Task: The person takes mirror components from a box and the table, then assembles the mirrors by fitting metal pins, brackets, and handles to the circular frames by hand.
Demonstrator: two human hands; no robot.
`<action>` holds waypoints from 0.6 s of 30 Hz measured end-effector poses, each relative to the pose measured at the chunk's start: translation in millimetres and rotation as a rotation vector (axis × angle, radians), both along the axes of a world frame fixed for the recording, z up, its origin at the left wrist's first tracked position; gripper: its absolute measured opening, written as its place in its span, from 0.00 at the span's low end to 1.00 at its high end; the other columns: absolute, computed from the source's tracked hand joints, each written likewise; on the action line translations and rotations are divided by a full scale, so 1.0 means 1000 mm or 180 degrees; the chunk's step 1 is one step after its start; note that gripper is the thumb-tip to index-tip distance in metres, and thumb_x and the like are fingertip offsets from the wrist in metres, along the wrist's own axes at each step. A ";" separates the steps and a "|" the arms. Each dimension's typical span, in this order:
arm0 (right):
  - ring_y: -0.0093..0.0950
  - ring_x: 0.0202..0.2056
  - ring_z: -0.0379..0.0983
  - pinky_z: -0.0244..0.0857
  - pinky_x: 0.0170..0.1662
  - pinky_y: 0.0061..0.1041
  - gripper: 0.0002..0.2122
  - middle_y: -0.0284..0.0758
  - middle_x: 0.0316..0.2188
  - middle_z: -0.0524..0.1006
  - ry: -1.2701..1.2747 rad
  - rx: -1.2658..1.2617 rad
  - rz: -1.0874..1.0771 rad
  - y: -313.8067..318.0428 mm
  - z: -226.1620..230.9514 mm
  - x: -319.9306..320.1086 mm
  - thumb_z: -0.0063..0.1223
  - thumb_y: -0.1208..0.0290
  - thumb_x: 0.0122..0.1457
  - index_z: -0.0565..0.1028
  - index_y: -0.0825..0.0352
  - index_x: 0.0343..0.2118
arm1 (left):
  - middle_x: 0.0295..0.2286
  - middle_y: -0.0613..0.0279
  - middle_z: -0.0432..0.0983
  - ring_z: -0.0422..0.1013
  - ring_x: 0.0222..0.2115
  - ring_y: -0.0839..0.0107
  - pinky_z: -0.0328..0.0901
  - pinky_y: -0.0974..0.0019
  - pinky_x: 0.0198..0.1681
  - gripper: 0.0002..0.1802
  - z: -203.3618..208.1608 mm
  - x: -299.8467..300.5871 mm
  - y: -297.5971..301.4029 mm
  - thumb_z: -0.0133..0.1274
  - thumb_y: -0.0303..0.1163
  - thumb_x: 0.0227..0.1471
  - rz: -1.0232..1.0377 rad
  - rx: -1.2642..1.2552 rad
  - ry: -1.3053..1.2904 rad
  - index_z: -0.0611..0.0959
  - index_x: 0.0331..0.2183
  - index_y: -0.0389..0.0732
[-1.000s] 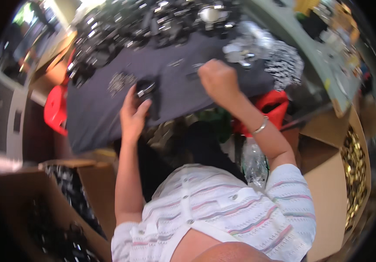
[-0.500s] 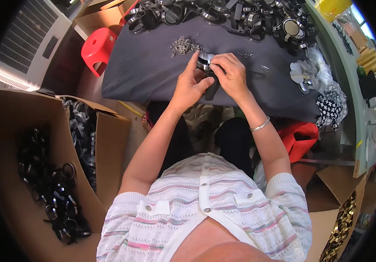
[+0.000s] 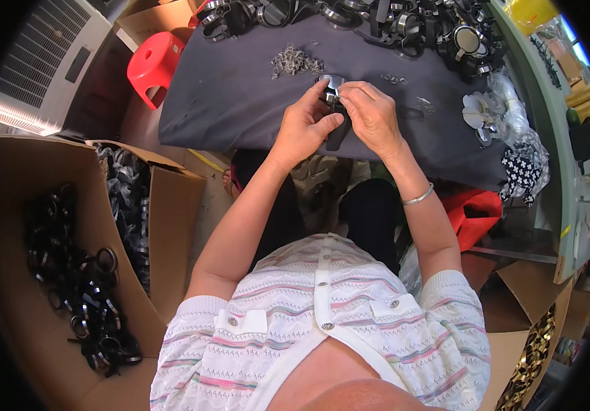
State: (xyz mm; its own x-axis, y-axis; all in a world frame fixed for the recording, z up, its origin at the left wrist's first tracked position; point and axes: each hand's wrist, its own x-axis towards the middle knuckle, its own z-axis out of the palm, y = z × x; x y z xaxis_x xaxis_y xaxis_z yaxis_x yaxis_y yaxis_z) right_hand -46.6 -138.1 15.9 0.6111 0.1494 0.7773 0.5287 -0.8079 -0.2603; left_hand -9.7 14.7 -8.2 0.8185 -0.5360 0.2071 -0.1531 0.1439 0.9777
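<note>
Over the near part of the grey cloth-covered table, my left hand (image 3: pixel 300 133) grips a watch (image 3: pixel 333 81) between its fingers and thumb. The watch has a shiny silver case, and its black strap (image 3: pixel 337 135) hangs down toward me. My right hand (image 3: pixel 372 118) is closed in a pinch at the right side of the case. Whatever lies between those fingertips is too small to make out. Just beyond my hands is a heap of small silver metal clips (image 3: pixel 293 61). A smaller scatter of clips (image 3: pixel 394 79) lies to the right.
Many black-strapped watches (image 3: pixel 404 27) are piled along the table's far edge. Silver discs (image 3: pixel 476 113) and clear plastic (image 3: pixel 504 103) lie at the right. A red stool (image 3: pixel 156 65) stands left; an open cardboard box (image 3: pixel 7 164) with black straps or rings is beside me.
Both hands have shifted slightly right and away from me with the watch. The watch has turned a little, showing more of its silver face side. My right hand still pinches at the case.
</note>
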 end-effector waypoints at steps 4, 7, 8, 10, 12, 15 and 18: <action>0.35 0.28 0.72 0.67 0.28 0.30 0.06 0.34 0.27 0.73 -0.0171 0.0046 -0.0129 0.003 -0.003 -0.001 0.53 0.83 0.44 0.70 0.68 0.26 | 0.22 0.65 0.70 0.64 0.19 0.82 0.62 0.76 0.21 0.36 0.001 0.000 0.001 0.57 0.24 0.43 0.0003 0.0030 -0.0040 0.62 0.54 0.34; 0.35 0.28 0.72 0.67 0.28 0.30 0.06 0.34 0.27 0.73 -0.0182 0.0009 -0.0104 0.002 -0.003 0.000 0.53 0.83 0.44 0.70 0.68 0.26 | 0.22 0.65 0.70 0.64 0.19 0.82 0.61 0.76 0.21 0.35 0.002 -0.001 0.001 0.57 0.23 0.43 0.0012 0.0009 -0.0046 0.63 0.54 0.35; 0.35 0.28 0.72 0.67 0.28 0.30 0.06 0.34 0.27 0.73 -0.0179 0.0012 -0.0101 0.002 -0.003 0.000 0.53 0.83 0.44 0.70 0.68 0.26 | 0.22 0.65 0.70 0.64 0.19 0.82 0.61 0.76 0.21 0.35 0.001 0.000 0.001 0.57 0.23 0.43 0.0015 0.0012 -0.0043 0.63 0.54 0.35; 0.34 0.28 0.72 0.68 0.28 0.29 0.06 0.34 0.27 0.73 -0.0187 -0.0038 -0.0109 0.002 -0.004 0.000 0.53 0.83 0.44 0.71 0.67 0.27 | 0.27 0.65 0.71 0.66 0.25 0.81 0.63 0.76 0.24 0.35 0.000 0.001 0.003 0.56 0.24 0.46 -0.0127 0.0152 0.0008 0.61 0.55 0.39; 0.34 0.28 0.72 0.68 0.28 0.29 0.06 0.34 0.27 0.73 -0.0143 0.0112 -0.0079 0.002 -0.005 -0.001 0.53 0.83 0.45 0.71 0.67 0.27 | 0.27 0.65 0.71 0.66 0.25 0.81 0.63 0.76 0.25 0.35 0.001 0.000 0.003 0.56 0.24 0.46 -0.0126 0.0156 0.0000 0.62 0.55 0.39; 0.35 0.28 0.73 0.68 0.29 0.29 0.06 0.34 0.28 0.74 -0.0126 0.0087 -0.0058 0.002 -0.005 -0.002 0.53 0.82 0.45 0.71 0.68 0.26 | 0.27 0.65 0.71 0.66 0.26 0.81 0.63 0.76 0.25 0.34 0.001 0.001 0.004 0.56 0.24 0.46 -0.0121 0.0184 -0.0046 0.62 0.55 0.39; 0.35 0.29 0.73 0.68 0.30 0.28 0.05 0.34 0.28 0.75 -0.0152 0.0031 -0.0051 0.004 -0.006 -0.003 0.54 0.82 0.45 0.71 0.68 0.26 | 0.27 0.66 0.71 0.66 0.26 0.81 0.63 0.77 0.25 0.32 0.000 0.002 0.004 0.56 0.24 0.47 -0.0131 0.0174 -0.0054 0.64 0.54 0.39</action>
State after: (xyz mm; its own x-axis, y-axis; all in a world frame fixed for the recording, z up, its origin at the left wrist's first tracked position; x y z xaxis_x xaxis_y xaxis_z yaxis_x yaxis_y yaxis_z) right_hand -49.6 -133.7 10.1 0.5755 0.1322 0.8070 0.5278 -0.8139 -0.2431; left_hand -8.1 19.2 -7.8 0.7921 -0.5799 0.1904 -0.1649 0.0970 0.9815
